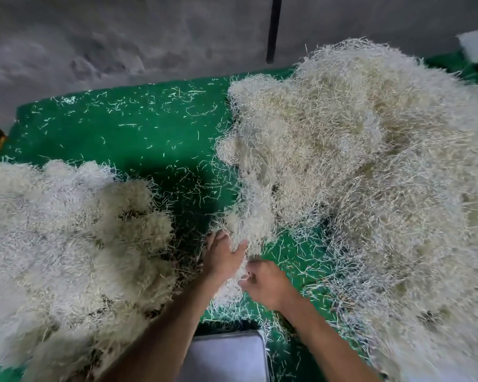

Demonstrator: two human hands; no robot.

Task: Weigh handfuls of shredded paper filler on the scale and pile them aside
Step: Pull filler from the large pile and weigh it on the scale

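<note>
Between the two big heaps, above the square silver scale pan point(226, 354)

Your left hand point(224, 257) and right hand point(265, 285) hold tight a clump of pale shredded paper point(249, 224); strands tangled in the big heap point(370, 175) may drag more along.

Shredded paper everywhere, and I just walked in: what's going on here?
A person is pulling a handful of shredded paper from the big heap on the right, left hand and right hand both gripping it. The scale tray below sits bare. Another pile lies left on the green mat.
</note>
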